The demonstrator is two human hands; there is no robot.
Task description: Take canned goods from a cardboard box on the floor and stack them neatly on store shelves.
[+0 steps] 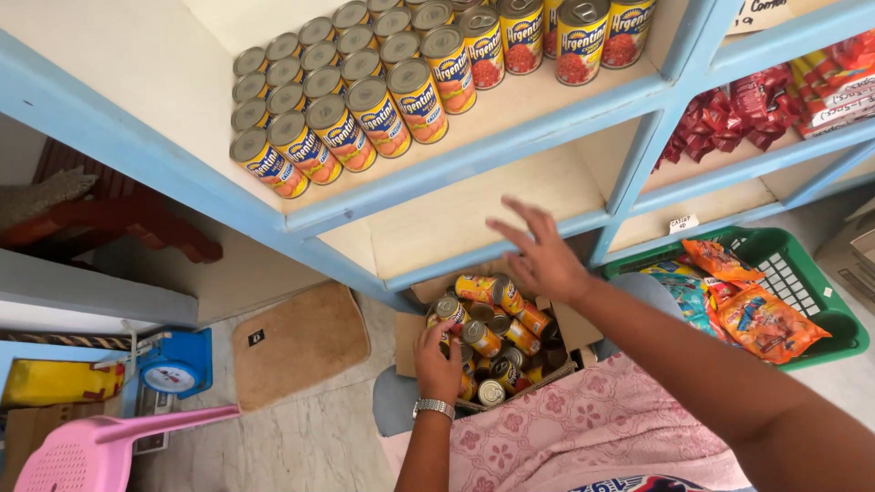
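- Head view: your left hand (439, 363) is down in the cardboard box (407, 339) on the floor, fingers curled around one yellow-labelled can (450, 312) at the box's left edge; a metal watch (434, 408) sits on that wrist.
- Your right hand (543, 257) hovers flat above the same box, fingers spread apart and holding nothing, its palm facing the loose cans (499, 339) heaped just below it.
- One can (489, 290) lies on its side on top of the heap, just under the right hand and close to the right of the left hand's can.
- Behind the right hand's fingertips is the bare middle shelf (456, 219) of the blue-framed rack.
- The shelf above carries rows of standing cans (365, 100), well above both hands.
- To the right of your right forearm, a green basket (825, 310) holds orange snack packets (761, 323).
- At the left, on the floor, are a brown mat (296, 342), a blue scale (173, 372) and a pink plastic chair (87, 451).
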